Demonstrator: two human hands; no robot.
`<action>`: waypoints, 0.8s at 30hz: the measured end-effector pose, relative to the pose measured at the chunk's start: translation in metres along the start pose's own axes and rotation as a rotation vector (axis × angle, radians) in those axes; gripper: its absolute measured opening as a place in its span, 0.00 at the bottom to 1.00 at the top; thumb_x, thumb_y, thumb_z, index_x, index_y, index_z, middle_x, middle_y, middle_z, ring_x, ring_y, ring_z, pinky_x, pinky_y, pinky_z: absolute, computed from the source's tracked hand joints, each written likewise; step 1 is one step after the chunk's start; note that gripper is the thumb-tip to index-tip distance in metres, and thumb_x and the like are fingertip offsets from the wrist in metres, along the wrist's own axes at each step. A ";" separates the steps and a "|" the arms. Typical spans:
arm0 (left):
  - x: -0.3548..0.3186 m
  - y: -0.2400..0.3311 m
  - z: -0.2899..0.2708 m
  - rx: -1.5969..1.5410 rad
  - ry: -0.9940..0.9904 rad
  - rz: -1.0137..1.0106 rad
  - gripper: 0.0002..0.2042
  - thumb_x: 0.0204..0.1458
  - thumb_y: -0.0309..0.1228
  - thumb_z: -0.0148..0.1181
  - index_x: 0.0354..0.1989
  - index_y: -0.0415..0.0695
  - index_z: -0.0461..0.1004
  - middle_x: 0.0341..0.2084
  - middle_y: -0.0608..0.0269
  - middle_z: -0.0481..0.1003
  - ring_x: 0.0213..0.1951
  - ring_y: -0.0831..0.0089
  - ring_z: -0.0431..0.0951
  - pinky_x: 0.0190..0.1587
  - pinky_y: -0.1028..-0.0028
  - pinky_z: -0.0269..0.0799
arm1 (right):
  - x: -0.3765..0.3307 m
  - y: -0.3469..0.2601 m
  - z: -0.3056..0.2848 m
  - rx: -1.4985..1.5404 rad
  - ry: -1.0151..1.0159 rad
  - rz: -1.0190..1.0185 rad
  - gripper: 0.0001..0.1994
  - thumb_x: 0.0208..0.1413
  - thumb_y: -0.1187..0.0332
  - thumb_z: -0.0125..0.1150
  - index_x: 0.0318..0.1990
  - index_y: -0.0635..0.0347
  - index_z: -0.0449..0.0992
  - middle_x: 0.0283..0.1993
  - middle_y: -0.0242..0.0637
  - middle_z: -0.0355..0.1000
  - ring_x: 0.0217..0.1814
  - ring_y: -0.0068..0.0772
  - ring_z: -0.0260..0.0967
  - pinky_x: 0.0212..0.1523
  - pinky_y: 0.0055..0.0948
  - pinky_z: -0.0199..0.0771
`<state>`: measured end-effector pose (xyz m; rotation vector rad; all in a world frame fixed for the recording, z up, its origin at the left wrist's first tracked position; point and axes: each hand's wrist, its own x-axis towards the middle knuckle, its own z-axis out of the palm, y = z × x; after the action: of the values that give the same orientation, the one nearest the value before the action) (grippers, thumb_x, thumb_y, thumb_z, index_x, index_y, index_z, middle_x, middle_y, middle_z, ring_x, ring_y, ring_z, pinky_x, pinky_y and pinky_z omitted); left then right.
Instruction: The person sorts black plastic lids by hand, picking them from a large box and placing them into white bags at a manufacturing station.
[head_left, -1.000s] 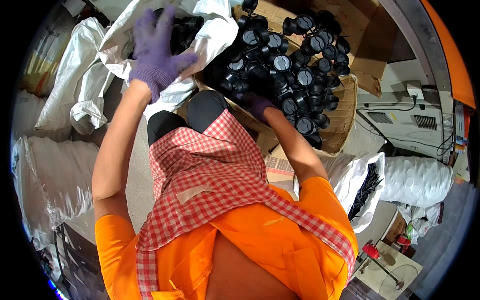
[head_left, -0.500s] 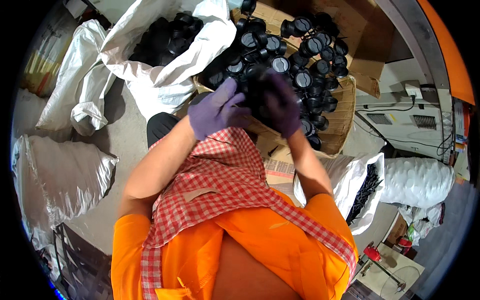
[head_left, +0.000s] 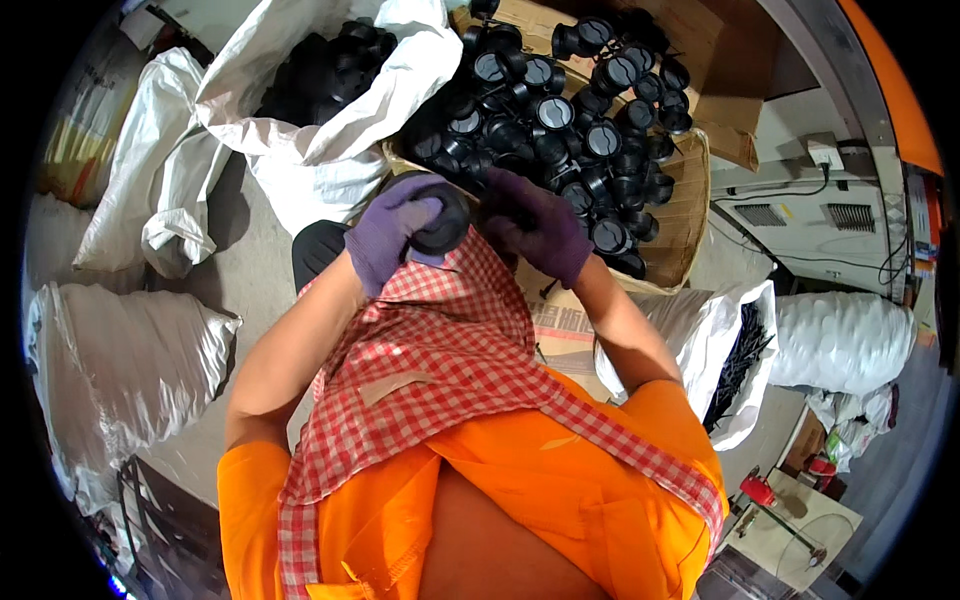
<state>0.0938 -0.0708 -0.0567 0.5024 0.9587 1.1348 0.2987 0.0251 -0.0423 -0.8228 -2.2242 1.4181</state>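
My left hand (head_left: pixel 385 232), in a purple glove, grips a black round plastic part (head_left: pixel 443 220) above my lap. The fingers curl around its edge, and part of it is hidden by the thumb. Across from it, my purple-gloved right hand (head_left: pixel 545 228) is held by the near edge of a cardboard box (head_left: pixel 685 245). Its fingers are bent together toward the left hand; anything between them is lost in the dark background. The box is heaped with black round plastic parts (head_left: pixel 603 140), several with grey disc faces.
A white woven sack (head_left: pixel 320 185) with black parts stands left of the box. Another sack (head_left: pixel 745 410) at right holds thin black pieces. Full white sacks (head_left: pixel 130 360) (head_left: pixel 845 350) lie on both sides. A red-handled tool (head_left: pixel 757 488) rests at lower right.
My hands have drawn back from the box toward my lap. The black part now shows clearly in my left hand, while the right hand has shifted slightly left and apart from it.
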 end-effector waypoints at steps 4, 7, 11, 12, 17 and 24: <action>-0.001 -0.006 0.000 0.366 0.065 0.275 0.20 0.50 0.29 0.55 0.53 0.40 0.65 0.39 0.58 0.73 0.38 0.67 0.75 0.41 0.71 0.73 | -0.004 -0.008 0.008 0.245 -0.132 0.191 0.19 0.47 0.73 0.62 0.49 0.62 0.69 0.34 0.34 0.73 0.35 0.23 0.71 0.38 0.23 0.72; -0.014 0.003 0.013 0.979 0.052 0.435 0.19 0.49 0.27 0.54 0.51 0.40 0.65 0.41 0.56 0.73 0.39 0.65 0.76 0.43 0.71 0.72 | -0.004 -0.011 0.017 -0.084 -0.117 0.083 0.17 0.45 0.70 0.65 0.44 0.62 0.71 0.36 0.36 0.73 0.35 0.25 0.72 0.37 0.25 0.73; -0.028 0.053 0.029 1.734 -0.321 0.268 0.20 0.45 0.24 0.53 0.50 0.41 0.66 0.42 0.52 0.73 0.38 0.61 0.77 0.45 0.70 0.71 | -0.004 -0.016 0.001 0.069 -0.632 0.290 0.12 0.47 0.65 0.62 0.37 0.63 0.73 0.30 0.35 0.71 0.30 0.24 0.68 0.35 0.24 0.72; -0.032 0.061 0.023 1.171 -0.352 0.182 0.20 0.45 0.23 0.53 0.50 0.41 0.65 0.39 0.55 0.74 0.38 0.64 0.77 0.45 0.70 0.71 | -0.002 -0.026 -0.008 0.335 -0.790 0.480 0.12 0.48 0.64 0.61 0.34 0.63 0.73 0.29 0.35 0.71 0.29 0.25 0.67 0.34 0.24 0.71; -0.019 0.030 0.016 -0.199 -0.153 0.287 0.20 0.51 0.24 0.50 0.54 0.34 0.59 0.47 0.58 0.67 0.52 0.66 0.66 0.57 0.67 0.61 | 0.005 -0.005 0.018 1.189 -0.160 -0.064 0.08 0.46 0.70 0.59 0.36 0.60 0.74 0.33 0.37 0.71 0.33 0.28 0.69 0.38 0.26 0.71; -0.005 0.009 0.036 1.097 0.147 0.541 0.25 0.39 0.21 0.56 0.51 0.47 0.68 0.45 0.55 0.69 0.44 0.59 0.72 0.48 0.68 0.67 | 0.039 0.036 0.035 0.140 0.456 -0.230 0.12 0.43 0.76 0.59 0.39 0.56 0.75 0.39 0.39 0.72 0.42 0.36 0.70 0.46 0.32 0.69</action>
<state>0.1194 -0.0679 -0.0293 1.6522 1.6087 1.0353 0.2580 0.0375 -0.0894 -0.7290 -1.7883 1.1287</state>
